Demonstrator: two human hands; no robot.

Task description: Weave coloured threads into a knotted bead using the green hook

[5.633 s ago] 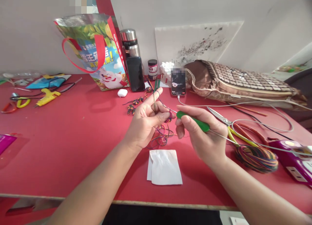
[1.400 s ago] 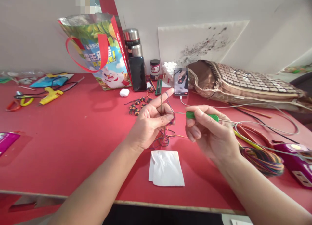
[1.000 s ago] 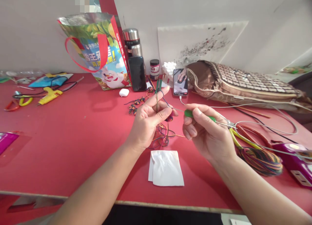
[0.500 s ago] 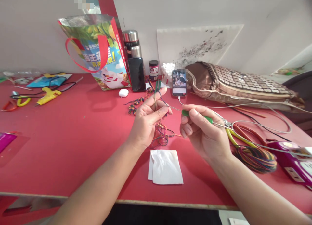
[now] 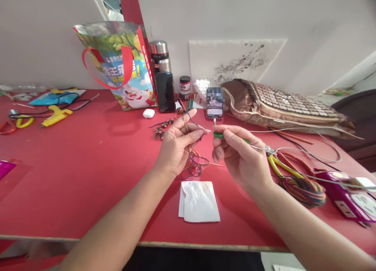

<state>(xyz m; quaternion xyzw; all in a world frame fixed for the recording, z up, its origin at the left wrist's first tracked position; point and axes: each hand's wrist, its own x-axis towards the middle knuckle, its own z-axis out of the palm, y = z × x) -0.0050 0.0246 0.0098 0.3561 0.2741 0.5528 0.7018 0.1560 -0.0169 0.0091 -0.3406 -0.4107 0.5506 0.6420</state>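
Red tabletop (image 5: 79, 173) lies under hands (image 5: 176, 146) (image 5: 246, 155) held close

Cord (image 5: 195, 169) on table (image 5: 88, 185), behind napkin (image 5: 201, 202)

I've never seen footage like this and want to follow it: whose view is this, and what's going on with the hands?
There is no machine here, just a person's two bare hands. One camera, worn on the head, looks forward and down, so you see roughly what the wearer sees.

The left hand pinches thin cord, some of it looped over the raised index finger. The right hand grips a green-handled tool, its slim metal end at the left fingertips.

On the red table lie folded white paper, scissors, a coil of multicoloured cord and a yellow glue gun. A lit phone stands behind the hands.
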